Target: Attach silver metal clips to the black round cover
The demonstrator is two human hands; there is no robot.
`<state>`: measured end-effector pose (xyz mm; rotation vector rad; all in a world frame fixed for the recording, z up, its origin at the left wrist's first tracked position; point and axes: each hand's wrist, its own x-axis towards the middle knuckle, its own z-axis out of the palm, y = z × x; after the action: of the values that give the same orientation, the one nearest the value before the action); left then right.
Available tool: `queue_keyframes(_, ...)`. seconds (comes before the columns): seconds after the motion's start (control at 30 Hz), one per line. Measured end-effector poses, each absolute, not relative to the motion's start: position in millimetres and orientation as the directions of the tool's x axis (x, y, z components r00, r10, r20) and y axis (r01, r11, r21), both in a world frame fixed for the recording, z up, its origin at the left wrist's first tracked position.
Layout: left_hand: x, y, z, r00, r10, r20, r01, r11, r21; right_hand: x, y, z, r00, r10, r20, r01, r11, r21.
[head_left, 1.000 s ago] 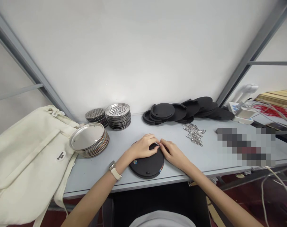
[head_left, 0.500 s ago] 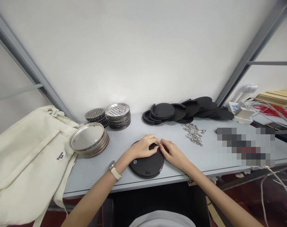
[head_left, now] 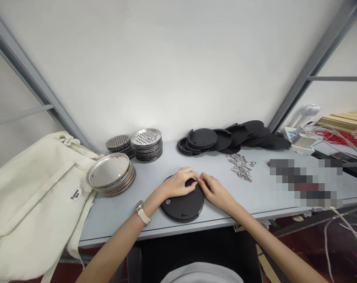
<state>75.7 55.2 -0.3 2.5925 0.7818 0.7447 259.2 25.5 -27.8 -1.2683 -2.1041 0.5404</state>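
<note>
A black round disc (head_left: 184, 206) lies flat on the table near its front edge. It has a small slot near its front rim and a thin coloured strip along its right edge. My left hand (head_left: 180, 184) rests over the far part of the disc, thumb and fingers closed in a pinch at the far right rim. From the right, my right hand (head_left: 215, 191) meets it there, its fingertips also pinched together. Something small and pale shows between the fingertips, too small to name.
Left stands a stack of round metal plates (head_left: 108, 171) beside a cream bag (head_left: 33, 200). Grater discs (head_left: 146, 138) are stacked behind. Black discs (head_left: 202, 138) overlap along the wall. Metal clips (head_left: 241, 167) lie in a pile. A blurred patch (head_left: 306, 182) covers something at right.
Only my fingertips at the disc's far rim have shifted very slightly. The disc and everything else stay where they were.
</note>
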Motion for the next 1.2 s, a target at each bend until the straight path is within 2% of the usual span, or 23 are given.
queue_keyframes(0.63,76.2,53.8,3.6,0.709,0.597,0.375,0.419,-0.785,0.457,256.3,23.1,-25.1,-0.288,0.902,0.323,0.623,0.432,-0.652)
queue_keyframes(1.2,77.9,52.1,3.6,0.703,0.602,0.378,0.45,-0.788,0.42,255.9,22.5,-25.3,-0.273,0.898,0.346,0.624,0.439,-0.646)
